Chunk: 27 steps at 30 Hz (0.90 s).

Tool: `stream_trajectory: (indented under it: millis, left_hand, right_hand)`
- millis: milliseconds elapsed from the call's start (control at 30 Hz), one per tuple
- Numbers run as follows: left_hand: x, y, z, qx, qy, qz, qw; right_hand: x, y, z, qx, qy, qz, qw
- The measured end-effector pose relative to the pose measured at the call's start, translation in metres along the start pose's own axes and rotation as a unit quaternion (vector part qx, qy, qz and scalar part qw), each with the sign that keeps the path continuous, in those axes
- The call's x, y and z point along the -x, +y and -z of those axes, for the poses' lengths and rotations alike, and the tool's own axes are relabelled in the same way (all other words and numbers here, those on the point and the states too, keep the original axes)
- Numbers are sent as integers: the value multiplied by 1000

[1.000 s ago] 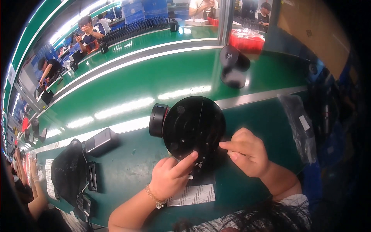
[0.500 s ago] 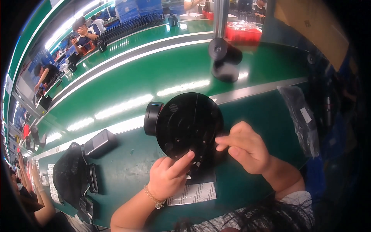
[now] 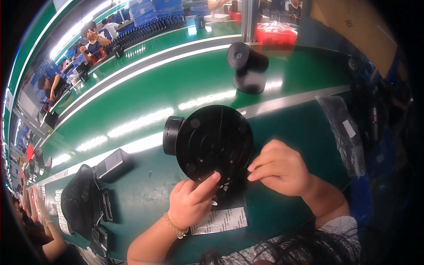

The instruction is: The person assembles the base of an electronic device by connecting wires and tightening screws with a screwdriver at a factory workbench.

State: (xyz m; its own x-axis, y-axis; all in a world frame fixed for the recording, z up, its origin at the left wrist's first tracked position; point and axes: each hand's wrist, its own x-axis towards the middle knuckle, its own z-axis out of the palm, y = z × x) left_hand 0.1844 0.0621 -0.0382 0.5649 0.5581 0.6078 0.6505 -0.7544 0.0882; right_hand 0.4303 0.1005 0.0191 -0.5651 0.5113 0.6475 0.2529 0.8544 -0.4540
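On my feed, the round black disc sits over the green bench, a black cylindrical part showing past its left edge. My left hand has its index finger at the disc's near edge, the others curled. My right hand, fingertips drawn together, is just beside the disc's right edge. I can't tell whether either grips anything. A white sheet lies by the left wrist.

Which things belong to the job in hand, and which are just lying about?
Likely in the job: black disc, by left hand and right hand; perhaps printed sheet.

Likely lying about: grey block, black mesh item, labelled plastic bag, black cylindrical device.
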Motion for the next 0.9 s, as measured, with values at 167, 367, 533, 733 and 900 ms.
stream_trajectory:
  millis: [167, 367, 533, 733, 900]
  left_hand:
    - [3, -1, -1, 8, 0, 7, 1000]
    - [-1, -1, -1, 21, 8, 12, 1000]
    - [0, 0, 0, 22, 6, 20, 1000]
    - [-5, 0, 0, 6, 26, 21, 999]
    - [-1, -1, -4, -4, 30, 55, 998]
  right_hand:
    - [1, -2, -5, -39, 11, -39, 998]
    - [8, -4, -15, -78, 45, -132, 987]
    - [3, 2, -18, 10, 33, -50, 998]
    - [8, 6, -34, -15, 54, -115, 992]
    - [9, 12, -39, -28, 74, -112, 991]
